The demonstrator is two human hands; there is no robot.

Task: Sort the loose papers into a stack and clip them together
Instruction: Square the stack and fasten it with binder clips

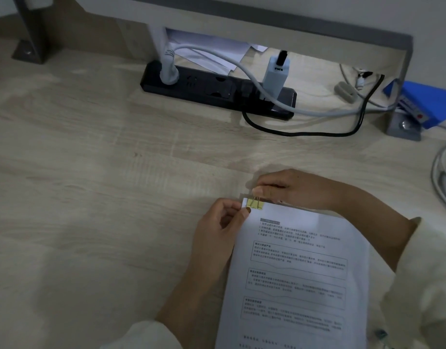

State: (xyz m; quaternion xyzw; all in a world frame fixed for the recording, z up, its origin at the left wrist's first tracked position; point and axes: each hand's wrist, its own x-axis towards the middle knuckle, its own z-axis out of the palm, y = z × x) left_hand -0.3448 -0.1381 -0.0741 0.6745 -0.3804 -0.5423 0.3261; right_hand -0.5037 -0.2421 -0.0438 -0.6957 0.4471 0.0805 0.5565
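A person's left hand [220, 224] pinches the top corner of a squared stack of papers [297, 273] between thumb and curled forefinger, apparently to keep the sheets aligned while the fastening is done. Just beyond those fingertips, a small yellow clip [254, 204] sits on the same corner, its body over the paper's edge and its wire handles standing up. The right hand [298, 190] reaches round behind the top of the stack, thumb and curled fingers closed on those handles; whether it is squeezing them or about to fold them flat cannot be told. The stack is held tilted toward the camera above a pale wooden desk [91, 172], printed side up, which keeps the corner in plain sight for both hands. The sorting looks done, and the clipping seems near its end. Well beyond the fingers, at the back of the desk, lie a black power strip [217, 90], its cables [305, 133] and a blue folder [429, 104].
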